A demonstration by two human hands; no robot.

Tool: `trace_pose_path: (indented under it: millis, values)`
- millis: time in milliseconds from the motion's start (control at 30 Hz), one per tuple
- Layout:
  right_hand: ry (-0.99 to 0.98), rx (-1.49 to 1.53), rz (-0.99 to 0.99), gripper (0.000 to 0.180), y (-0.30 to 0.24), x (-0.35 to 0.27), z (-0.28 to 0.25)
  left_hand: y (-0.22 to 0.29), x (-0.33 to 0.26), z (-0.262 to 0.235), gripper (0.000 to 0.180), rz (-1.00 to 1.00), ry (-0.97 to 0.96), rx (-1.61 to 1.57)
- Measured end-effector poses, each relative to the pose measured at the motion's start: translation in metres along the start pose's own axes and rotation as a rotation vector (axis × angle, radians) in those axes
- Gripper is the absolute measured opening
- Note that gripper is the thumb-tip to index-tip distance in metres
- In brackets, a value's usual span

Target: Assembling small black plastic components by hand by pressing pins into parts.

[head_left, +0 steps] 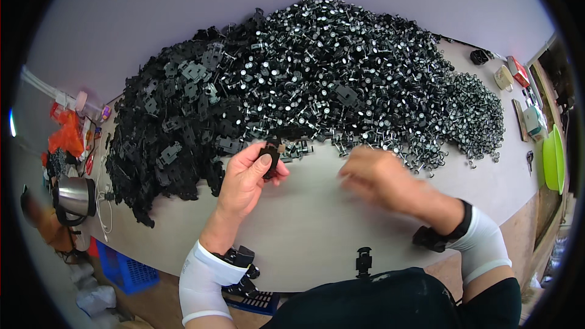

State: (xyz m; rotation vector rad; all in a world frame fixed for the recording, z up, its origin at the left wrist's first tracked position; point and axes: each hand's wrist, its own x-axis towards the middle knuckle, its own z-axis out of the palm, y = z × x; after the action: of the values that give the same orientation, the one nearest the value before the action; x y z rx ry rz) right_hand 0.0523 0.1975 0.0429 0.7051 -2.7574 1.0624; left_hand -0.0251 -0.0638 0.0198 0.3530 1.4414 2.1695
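Note:
My left hand is closed on a flat black plastic part, thumb across its face, raised over the table in front of the heap. To its right, my right hand is smeared by motion above the pale table; its fingers are too blurred to tell what they hold, if anything. A large heap of small wheeled pieces, black with shiny metal ends, lies beyond both hands. Joined to it on the left is a pile of flat black plastic parts.
Small metal pieces form a lower pile at the right. A black part lies at the near edge. A steel kettle stands at the left; a green basin and cup are at the right. A blue crate sits below.

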Motion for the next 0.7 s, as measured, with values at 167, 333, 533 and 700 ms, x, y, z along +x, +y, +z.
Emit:
trace_pose_path:
  millis: [167, 333, 533, 700]
  values:
    - [0.089, -0.325, 0.031, 0.008, 0.018, -0.009, -0.027, -0.006, 0.002, 0.0, 0.022, -0.208, -0.045, 0.093]
    - [0.071, -0.463, -0.067, 0.008, 0.022, 0.005, 0.002, -0.013, 0.005, 0.004, 0.02, -0.264, -0.043, 0.126]
    - [0.032, -0.506, -0.176, 0.006, 0.024, 0.022, 0.012, -0.012, 0.002, 0.003, 0.022, -0.262, -0.039, 0.173]
    - [0.107, -0.227, -0.068, 0.004, 0.011, 0.013, 0.017, -0.01, 0.003, 0.005, 0.025, -0.269, -0.05, 0.175]
